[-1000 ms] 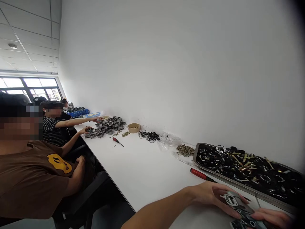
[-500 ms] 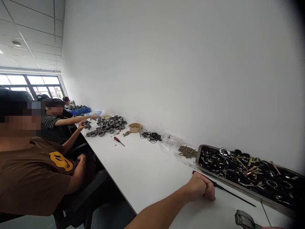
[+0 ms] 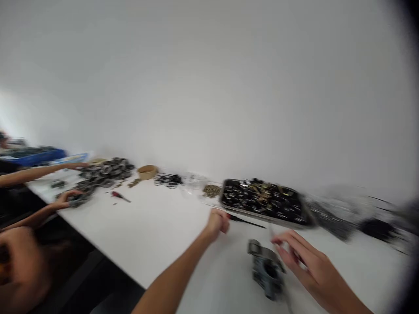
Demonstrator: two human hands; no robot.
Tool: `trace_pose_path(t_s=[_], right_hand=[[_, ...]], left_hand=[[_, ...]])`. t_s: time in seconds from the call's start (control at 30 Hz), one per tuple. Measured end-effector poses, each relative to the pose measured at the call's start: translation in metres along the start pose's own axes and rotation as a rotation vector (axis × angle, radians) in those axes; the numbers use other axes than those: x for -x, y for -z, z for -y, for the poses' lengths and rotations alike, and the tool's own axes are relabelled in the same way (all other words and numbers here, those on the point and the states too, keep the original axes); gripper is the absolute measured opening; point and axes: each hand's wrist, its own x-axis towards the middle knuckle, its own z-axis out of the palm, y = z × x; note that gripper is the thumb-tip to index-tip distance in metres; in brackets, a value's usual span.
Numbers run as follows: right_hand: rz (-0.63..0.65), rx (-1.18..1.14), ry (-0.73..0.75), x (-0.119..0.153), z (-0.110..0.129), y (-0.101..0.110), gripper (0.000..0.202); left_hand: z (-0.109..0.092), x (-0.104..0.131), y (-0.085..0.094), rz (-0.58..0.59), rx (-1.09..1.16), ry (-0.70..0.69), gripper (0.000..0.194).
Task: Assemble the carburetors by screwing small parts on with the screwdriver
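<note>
My left hand (image 3: 218,222) is a closed fist on the white table, at the red end of a black-shafted screwdriver (image 3: 247,221); whether its fingers grip the handle is hard to see. To its right stands a grey metal part (image 3: 267,270) with a round opening. Just beyond that part, my right hand (image 3: 299,255) has thumb and forefinger pinched together, with a thin pale thing, blurred, at the fingertips. Behind both hands lies a metal tray (image 3: 262,214) full of black parts and some brass-coloured pieces.
Along the wall are small brass pieces (image 3: 211,190), black rings (image 3: 168,180), a tan bowl (image 3: 147,172) and piled grey metal parts (image 3: 106,172). A red-handled screwdriver (image 3: 120,196) lies nearer. At left, co-workers' arms reach in. Clear bags and black items (image 3: 378,229) are at right.
The view has swung right. My right hand and the whole grey metal part have come into sight. My left fist remains near the screwdriver.
</note>
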Motion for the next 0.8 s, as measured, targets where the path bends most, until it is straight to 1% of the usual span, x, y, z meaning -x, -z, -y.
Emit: trace_pose_path(t_s=[0.03, 0.1, 0.13, 0.2, 0.3, 0.37, 0.43, 0.5, 0.57, 0.67, 0.73, 0.8], right_hand=[[0.047, -0.010, -0.024, -0.007, 0.002, 0.010, 0.016], [-0.027, -0.017, -0.065, -0.017, -0.003, 0.024, 0.018], [-0.040, -0.036, -0.074, -0.019, -0.008, 0.027, 0.017], [-0.045, -0.061, -0.122, -0.019, -0.019, 0.029, 0.013], [-0.055, -0.072, -0.142, -0.013, -0.026, 0.034, 0.014], [-0.073, -0.070, -0.134, -0.015, -0.025, 0.045, 0.015], [-0.070, -0.035, -0.159, -0.030, -0.021, 0.057, 0.018], [-0.005, 0.045, -0.227, -0.059, -0.021, 0.064, 0.022], [0.049, 0.087, -0.268, -0.096, -0.026, 0.062, 0.022], [0.146, 0.138, -0.331, -0.145, -0.044, 0.042, 0.013], [0.213, 0.150, -0.362, -0.164, -0.057, 0.024, 0.015], [0.255, 0.157, -0.383, -0.169, -0.068, 0.008, 0.018]], left_hand=[[0.000, 0.000, 0.002, 0.013, -0.003, 0.002, 0.036], [0.000, -0.003, 0.008, 0.048, -0.003, -0.004, 0.033], [0.000, -0.005, 0.010, 0.068, 0.001, -0.019, 0.032], [0.000, -0.007, 0.013, 0.105, 0.007, -0.056, 0.022], [0.001, -0.004, 0.011, 0.157, -0.004, -0.106, 0.031], [0.001, -0.002, 0.007, 0.195, -0.032, -0.104, 0.026], [0.001, -0.001, 0.005, 0.232, -0.064, -0.084, 0.017], [0.000, -0.002, 0.004, 0.264, -0.083, -0.070, 0.012], [-0.001, -0.003, 0.004, 0.291, -0.093, -0.065, 0.010], [-0.002, -0.004, 0.006, 0.321, -0.105, -0.063, 0.008], [-0.002, -0.005, 0.007, 0.334, -0.113, -0.063, 0.007], [0.000, -0.006, 0.009, 0.343, -0.120, -0.065, 0.007]])
